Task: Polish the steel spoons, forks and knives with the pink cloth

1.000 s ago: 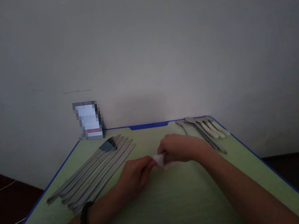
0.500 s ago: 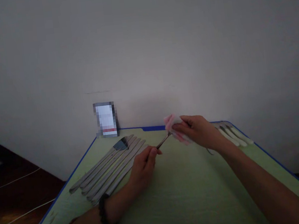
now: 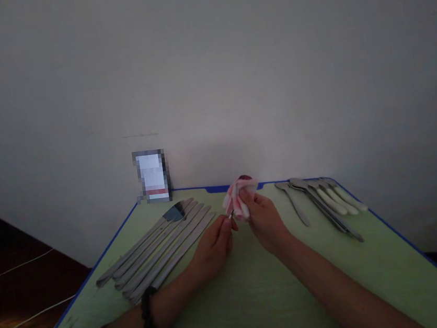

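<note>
My left hand point(image 3: 215, 236) is closed around the thin metal handle of a spoon point(image 3: 230, 216), a little above the table. My right hand point(image 3: 262, 212) pinches a pink and white cloth point(image 3: 240, 197) that wraps the upper part of the spoon. A dark rounded edge shows above the cloth; the rest of the spoon's head is hidden. Several long metal table knives point(image 3: 165, 246) lie side by side to the left of my left hand. Right of my right hand lie a single small spoon point(image 3: 296, 203), a stack of metal spoons point(image 3: 329, 213) and several white-handled utensils point(image 3: 345, 205).
The light green table point(image 3: 253, 297) has a blue rim and stands against a pale wall point(image 3: 209, 81). A phone point(image 3: 152, 175) with a lit, blurred screen leans on the wall at the back left. White cables point(image 3: 31, 318) run across the dark floor at the left.
My right hand has moved left and slightly down with the cloth, closer to my left hand. Less of the spoon's handle shows now, and the utensils at the right have come into view.
</note>
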Action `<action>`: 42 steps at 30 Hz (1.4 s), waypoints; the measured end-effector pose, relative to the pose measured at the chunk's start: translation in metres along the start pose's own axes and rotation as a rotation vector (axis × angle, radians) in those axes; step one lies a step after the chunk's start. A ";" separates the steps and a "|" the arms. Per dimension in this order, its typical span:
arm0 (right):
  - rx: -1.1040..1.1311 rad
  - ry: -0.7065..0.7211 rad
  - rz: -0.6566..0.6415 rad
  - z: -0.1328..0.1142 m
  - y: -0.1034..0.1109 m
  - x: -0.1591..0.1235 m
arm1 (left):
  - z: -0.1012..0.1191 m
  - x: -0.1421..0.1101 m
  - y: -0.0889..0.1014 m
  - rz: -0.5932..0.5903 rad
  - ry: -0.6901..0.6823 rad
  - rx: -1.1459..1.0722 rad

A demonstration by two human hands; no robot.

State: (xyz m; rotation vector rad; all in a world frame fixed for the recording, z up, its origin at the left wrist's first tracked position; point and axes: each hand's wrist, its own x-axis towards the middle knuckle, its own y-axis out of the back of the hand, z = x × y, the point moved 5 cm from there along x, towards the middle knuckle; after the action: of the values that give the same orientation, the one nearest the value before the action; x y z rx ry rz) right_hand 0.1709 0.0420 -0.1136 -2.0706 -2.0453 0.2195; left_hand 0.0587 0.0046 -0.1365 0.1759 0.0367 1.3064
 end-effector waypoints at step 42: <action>-0.773 0.240 0.044 -0.018 0.057 -0.035 | 0.014 -0.004 -0.008 -0.157 -0.038 0.093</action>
State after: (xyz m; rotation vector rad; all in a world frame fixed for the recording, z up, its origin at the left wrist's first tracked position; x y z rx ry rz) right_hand 0.2303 0.0056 -0.1127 -2.3678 -2.1244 -0.9063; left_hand 0.0674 -0.0028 -0.1245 0.2723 0.0780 1.1449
